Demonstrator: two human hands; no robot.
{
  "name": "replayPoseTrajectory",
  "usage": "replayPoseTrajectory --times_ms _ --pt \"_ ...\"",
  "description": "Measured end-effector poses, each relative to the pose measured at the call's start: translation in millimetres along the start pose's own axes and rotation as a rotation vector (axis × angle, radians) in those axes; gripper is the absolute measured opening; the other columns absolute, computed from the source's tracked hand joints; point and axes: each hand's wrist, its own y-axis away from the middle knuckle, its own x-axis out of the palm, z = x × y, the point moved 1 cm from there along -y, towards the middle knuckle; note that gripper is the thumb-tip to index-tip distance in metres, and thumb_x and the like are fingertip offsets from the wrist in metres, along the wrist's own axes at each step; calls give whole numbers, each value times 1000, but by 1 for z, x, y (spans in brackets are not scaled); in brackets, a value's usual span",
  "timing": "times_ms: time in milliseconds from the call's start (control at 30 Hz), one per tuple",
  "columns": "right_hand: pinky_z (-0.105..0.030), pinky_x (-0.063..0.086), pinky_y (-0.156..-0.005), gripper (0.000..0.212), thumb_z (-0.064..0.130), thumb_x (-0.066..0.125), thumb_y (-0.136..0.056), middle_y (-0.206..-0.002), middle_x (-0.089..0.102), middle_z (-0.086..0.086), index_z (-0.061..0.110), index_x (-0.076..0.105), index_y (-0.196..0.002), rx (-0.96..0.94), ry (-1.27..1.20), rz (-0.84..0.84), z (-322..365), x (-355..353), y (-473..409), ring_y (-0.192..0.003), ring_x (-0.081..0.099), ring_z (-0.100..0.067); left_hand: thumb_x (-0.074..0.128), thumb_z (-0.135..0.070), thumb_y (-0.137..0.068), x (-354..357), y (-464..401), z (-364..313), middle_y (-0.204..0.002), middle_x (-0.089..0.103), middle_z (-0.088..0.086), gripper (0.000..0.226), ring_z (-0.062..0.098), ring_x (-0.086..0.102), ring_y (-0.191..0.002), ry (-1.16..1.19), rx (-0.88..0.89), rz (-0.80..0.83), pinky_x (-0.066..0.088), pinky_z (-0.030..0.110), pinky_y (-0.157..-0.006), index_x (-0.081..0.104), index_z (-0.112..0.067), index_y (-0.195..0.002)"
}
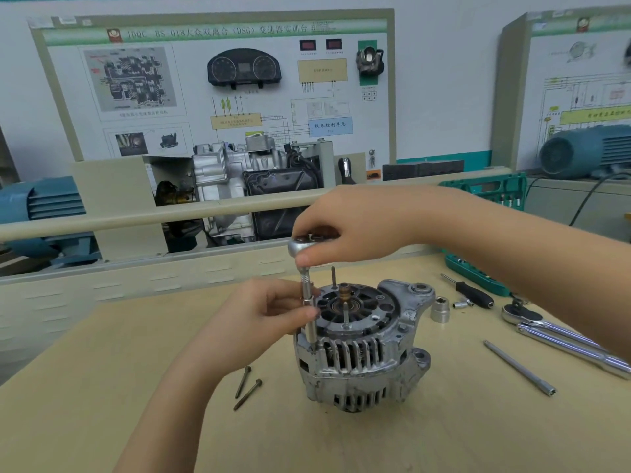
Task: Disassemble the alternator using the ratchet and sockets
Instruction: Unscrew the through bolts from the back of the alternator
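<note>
An alternator [362,343] stands upright on a tan table [119,336], its silver ribbed casing facing the viewer. At the alternator's left edge a ratchet [302,245] with a long thin extension [309,312] points straight down into a casing bolt. The right hand [341,230] curls over the ratchet head from above, while the left hand [269,314] pinches the extension partway down to steady it. Just left of the alternator lie two long bolts [247,387], already out. To its right lie a loose socket [440,308], a screwdriver [473,293], a larger ratchet [560,336] and a spare extension bar [519,368]. The alternator looks heavy, rigid and dense; it is probably best gripped round the solid casing, not the slotted vents or the thin central shaft.
</note>
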Motion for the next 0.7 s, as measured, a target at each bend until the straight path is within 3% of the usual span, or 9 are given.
replayPoseTrajectory --times_ms 100,233,367,433,533,700 --pt "-18 39 -52 37 52 48 -88 -60 58 7 17 60 -91 64 -40 -10 0 1 2 -54 60 -6 69 -20 -79 4 -3 0 -67 71 -2 6 10 65 -62 -87 -3 -101 51 25 -59 66 -22 -74" --pt "-26 34 -51 47 55 42 -89 -66 62 -1 12 61 -87 79 44 -42 1 4 -1 -61 57 -17 74 -27 -73 8 -5 -2 -64 66 12 21 17 61 -56 -143 -11 -212 51 32 -60 61 -11 -67" --pt "-20 33 -55 40 45 38 -95 -78 56 0 11 60 -99 47 3 10 3 3 -2 -63 46 -11 72 -26 -75 6 -3 -3 -67 67 11 16 20 61 -59 -127 -21 -162 52 33 -62 66 -12 -70" --pt "-16 32 -55 35 40 37 -96 -71 49 5 12 58 -96 22 -20 51 2 1 0 -60 42 -8 70 -20 -78 5 -3 -2 -73 72 -3 1 6 65 -62 -67 -33 -114 54 24 -62 70 -21 -78" --pt "-17 33 -57 30 35 38 -97 -71 48 5 11 55 -92 -3 -28 94 0 -3 2 -60 41 -9 69 -17 -79 5 -3 1 -74 72 -15 15 -2 65 -64 -24 -31 -83 49 10 -60 68 -32 -81" --pt "-13 37 -58 34 41 44 -93 -80 62 6 14 56 -110 38 -46 52 -4 -2 3 -70 58 -7 71 -22 -76 6 -3 0 -75 73 -3 2 11 68 -70 -63 -24 -129 55 26 -68 70 -21 -78"
